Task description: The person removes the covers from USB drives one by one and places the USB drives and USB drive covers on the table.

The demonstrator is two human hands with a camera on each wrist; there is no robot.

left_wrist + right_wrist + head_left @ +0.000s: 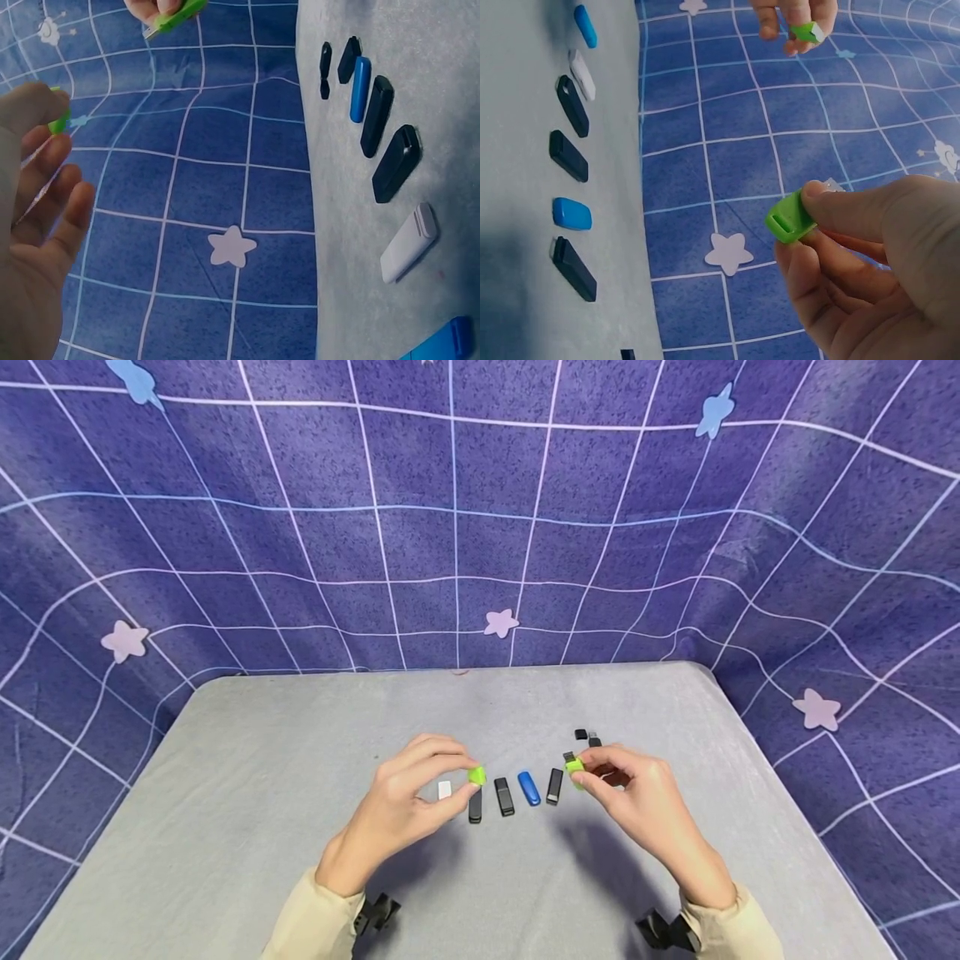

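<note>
Above the table, my left hand (415,793) pinches a small bright green cap (477,775) between thumb and fingertips. My right hand (633,785) grips a green USB flash drive (791,217). Its bare metal plug (568,757) points up and away from me in the head view. Cap and drive are held apart, with the row of other drives lying below the gap. In the right wrist view, the drive's rounded end with a slot shows beyond my thumb.
On the grey cloth lie several USB drives: a white one (409,244), black ones (504,797) and a blue one (529,788). Another blue one (442,345) lies at the row's left end. Farther back right, a small black cap (581,734) lies beside an uncapped black drive (594,740).
</note>
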